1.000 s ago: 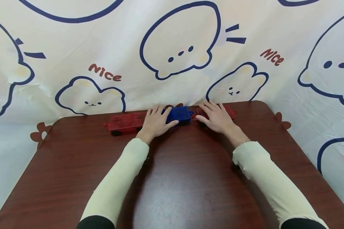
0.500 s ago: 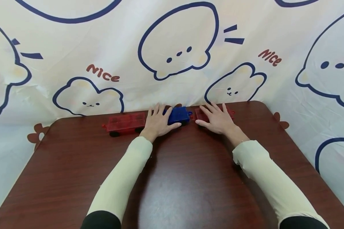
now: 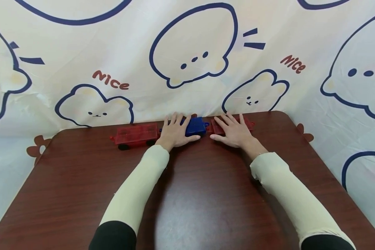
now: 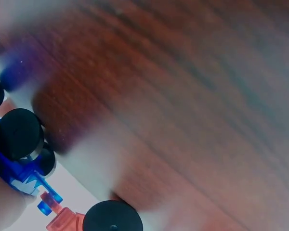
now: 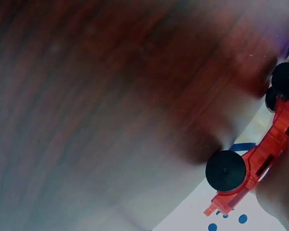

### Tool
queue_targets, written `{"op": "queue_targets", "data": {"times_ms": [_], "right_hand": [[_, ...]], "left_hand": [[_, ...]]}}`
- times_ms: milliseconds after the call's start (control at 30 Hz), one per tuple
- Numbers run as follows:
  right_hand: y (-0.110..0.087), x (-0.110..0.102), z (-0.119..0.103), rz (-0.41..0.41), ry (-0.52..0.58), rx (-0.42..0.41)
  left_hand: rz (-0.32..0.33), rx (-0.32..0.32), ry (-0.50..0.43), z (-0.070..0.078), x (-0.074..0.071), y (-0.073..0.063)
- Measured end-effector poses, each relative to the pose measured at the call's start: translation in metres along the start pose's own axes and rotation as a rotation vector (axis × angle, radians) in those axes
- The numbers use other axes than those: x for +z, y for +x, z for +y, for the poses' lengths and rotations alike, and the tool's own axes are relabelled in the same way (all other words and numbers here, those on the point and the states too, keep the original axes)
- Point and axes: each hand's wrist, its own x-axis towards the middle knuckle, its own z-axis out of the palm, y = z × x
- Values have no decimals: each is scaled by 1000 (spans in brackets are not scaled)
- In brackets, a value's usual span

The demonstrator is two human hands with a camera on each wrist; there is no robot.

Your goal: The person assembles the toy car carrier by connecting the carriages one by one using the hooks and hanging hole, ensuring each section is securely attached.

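A row of toy train cars stands at the table's far edge in the head view. On the left is a translucent red car with black wheels. Over the blue car lies my left hand, its fingers straight and spread. My right hand rests with spread fingers on a second red car, covering much of it. The left wrist view shows the blue car's wheel and, below it, a red coupling meeting a blue hook. The right wrist view holds the right-hand red car from the side.
A dark brown wooden table spreads beneath both arms. Behind the train hangs a pale curtain with blue cartoon outlines, close to the table's back edge.
My left hand has slid a little to the right over the blue car. My right hand has moved very slightly left. The whole head view has shifted a little.
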Motion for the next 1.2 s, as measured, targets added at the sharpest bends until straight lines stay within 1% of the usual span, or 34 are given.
{"op": "queue_targets", "data": {"times_ms": [167,233,400,533,833,1200], "right_hand": [[3,6,0,8,-20,-12],[3,7,0,12,-9,-14],[3,6,0,9,-1,-14],[5,6,-1,17,-4,-13],[10,6,-4,-2,-19,-11],[13,6,-5,-10,-31,12]], "left_hand": [[3,-2,-6,2,3,1],[2,0,-8,2,3,1],[-4,29,-8,-2,1,-3],[10,56,-13,-7,0,-4],[53,83,-100,-15,3,-5],[34,112,-75,-17,3,-8]]}}
